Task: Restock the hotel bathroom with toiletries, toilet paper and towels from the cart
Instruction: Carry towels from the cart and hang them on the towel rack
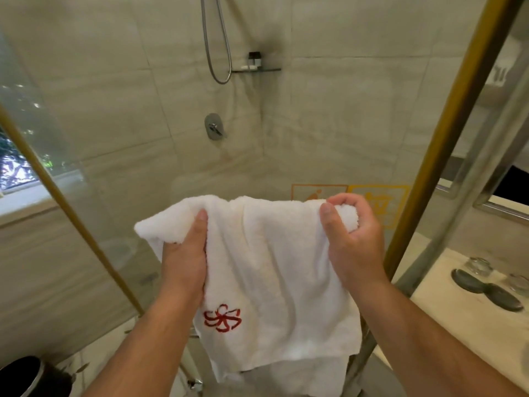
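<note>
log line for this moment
left hand: grips towel top edge | right hand: grips top corner | towel: white, red emblem, spread before shower glass

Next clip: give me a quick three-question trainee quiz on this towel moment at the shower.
1. True or false: only the right grip holds the white towel.
2. The red emblem on the towel lies nearer which? A) left grip B) right grip C) neither, it is centred
3. Fill in: the small toiletries stand on a wall ___ right of the shower hose.

Key: 1 false, both grips hold its top edge. 2 A. 3 shelf.
</note>
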